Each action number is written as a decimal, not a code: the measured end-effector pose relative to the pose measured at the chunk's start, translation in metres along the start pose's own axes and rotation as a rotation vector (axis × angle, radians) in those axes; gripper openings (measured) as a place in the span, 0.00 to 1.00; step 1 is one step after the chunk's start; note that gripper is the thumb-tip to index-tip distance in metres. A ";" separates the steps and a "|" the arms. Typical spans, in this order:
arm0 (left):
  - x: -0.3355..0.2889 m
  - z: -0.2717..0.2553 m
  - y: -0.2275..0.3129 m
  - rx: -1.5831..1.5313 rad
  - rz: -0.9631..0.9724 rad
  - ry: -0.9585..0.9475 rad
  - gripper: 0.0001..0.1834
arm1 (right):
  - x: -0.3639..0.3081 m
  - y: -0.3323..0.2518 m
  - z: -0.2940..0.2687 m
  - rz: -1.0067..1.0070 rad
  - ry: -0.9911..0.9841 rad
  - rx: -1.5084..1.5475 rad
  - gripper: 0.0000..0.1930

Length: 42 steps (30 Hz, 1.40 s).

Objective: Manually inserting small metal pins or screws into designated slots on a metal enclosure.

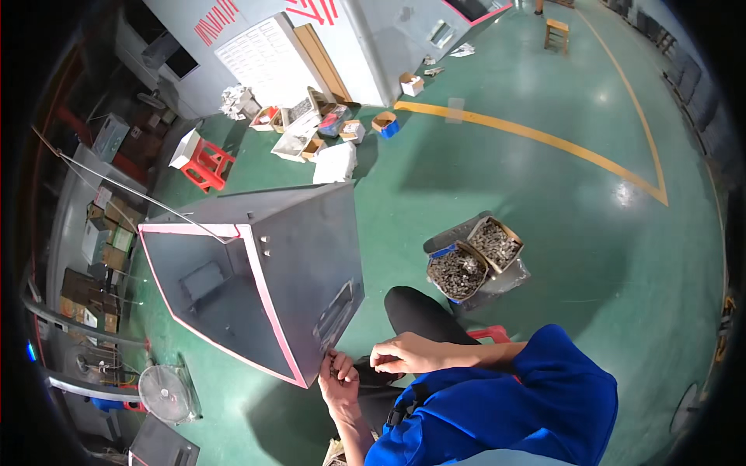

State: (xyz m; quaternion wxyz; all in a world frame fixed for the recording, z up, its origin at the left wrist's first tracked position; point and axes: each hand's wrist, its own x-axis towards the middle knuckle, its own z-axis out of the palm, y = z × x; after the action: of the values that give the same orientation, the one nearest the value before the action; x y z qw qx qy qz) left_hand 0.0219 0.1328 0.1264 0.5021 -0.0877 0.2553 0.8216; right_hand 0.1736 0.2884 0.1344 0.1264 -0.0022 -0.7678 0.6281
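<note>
A large grey sheet-metal cabinet (299,248) with a pink-edged open front stands tilted in the picture, left of my legs. At its lower corner, my left hand (339,380) has its fingers curled together against or very near the side panel. Anything inside those fingers is too small to make out. A short way to the right, my right hand (404,354) is closed in a loose pinch, apart from the cabinet. What it pinches, if anything, is hidden. A rectangular cutout (336,314) in the panel lies just above my left hand.
Two open boxes of small metal parts (458,273) stand on the green floor at right. A red stool (208,161), several cartons (299,140) and a blue-and-brown box (385,124) are farther off. A round fan (168,393) stands at lower left. A thin rod (148,190) reaches the cabinet's top.
</note>
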 end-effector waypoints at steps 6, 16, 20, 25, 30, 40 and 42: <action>-0.002 0.017 -0.023 0.229 -0.018 0.069 0.08 | -0.004 -0.014 0.002 0.015 -0.022 -0.037 0.07; 0.015 -0.003 -0.042 0.304 -0.137 -0.044 0.10 | -0.004 -0.008 0.011 -0.049 0.075 -0.093 0.08; 0.011 0.009 -0.052 0.434 -0.101 0.109 0.11 | -0.005 -0.001 0.011 -0.034 0.061 -0.208 0.09; 0.008 -0.009 -0.059 0.384 -0.184 0.085 0.13 | -0.006 0.005 0.015 -0.079 0.037 -0.290 0.08; 0.014 -0.036 -0.061 0.375 -0.169 0.027 0.13 | -0.005 0.018 0.023 -0.130 0.118 -0.417 0.10; 0.034 -0.101 -0.045 0.136 -0.178 0.054 0.18 | -0.016 0.058 -0.032 0.138 0.307 -0.526 0.10; 0.041 -0.133 -0.039 0.123 -0.162 0.098 0.23 | -0.026 0.082 -0.052 0.221 0.341 -0.668 0.10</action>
State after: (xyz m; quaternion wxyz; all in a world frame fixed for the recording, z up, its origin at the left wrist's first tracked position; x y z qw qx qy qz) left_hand 0.0219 0.1115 -0.0163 0.5583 -0.1171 0.3218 0.7557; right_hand 0.1959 0.3518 0.0596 0.1760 -0.2305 -0.8931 0.3439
